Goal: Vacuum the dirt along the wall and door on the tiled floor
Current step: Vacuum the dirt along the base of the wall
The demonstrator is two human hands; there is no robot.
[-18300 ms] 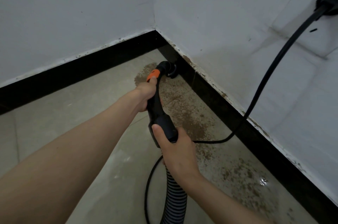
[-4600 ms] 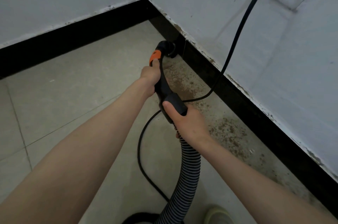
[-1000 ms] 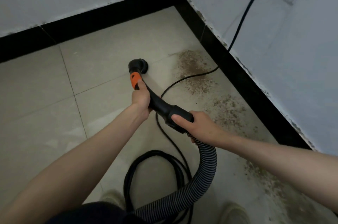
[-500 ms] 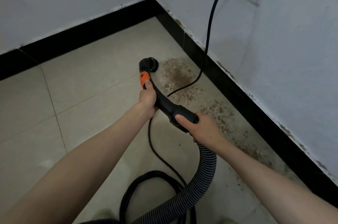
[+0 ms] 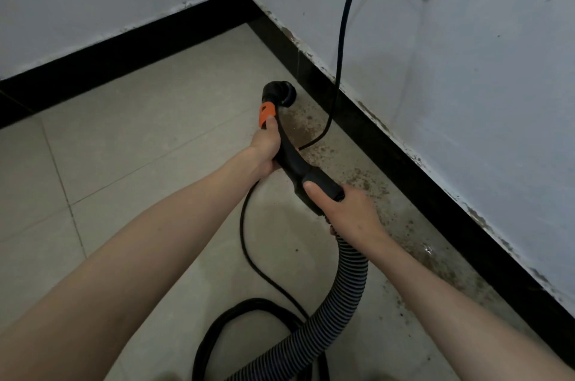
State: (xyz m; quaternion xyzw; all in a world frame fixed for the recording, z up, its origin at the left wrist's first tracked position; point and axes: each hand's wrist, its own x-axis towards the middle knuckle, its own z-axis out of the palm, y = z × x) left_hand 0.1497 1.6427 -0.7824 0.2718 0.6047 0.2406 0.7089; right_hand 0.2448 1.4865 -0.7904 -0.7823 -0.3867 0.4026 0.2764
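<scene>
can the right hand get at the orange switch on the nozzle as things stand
Probably not straight away: the right hand grips the rear handle, and the left hand grips the neck just below the orange switch, its thumb resting on it.

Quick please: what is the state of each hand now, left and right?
Left hand: grips the vacuum handle just below its orange part.
Right hand: grips the handle's rear end, where the ribbed hose joins.
</scene>
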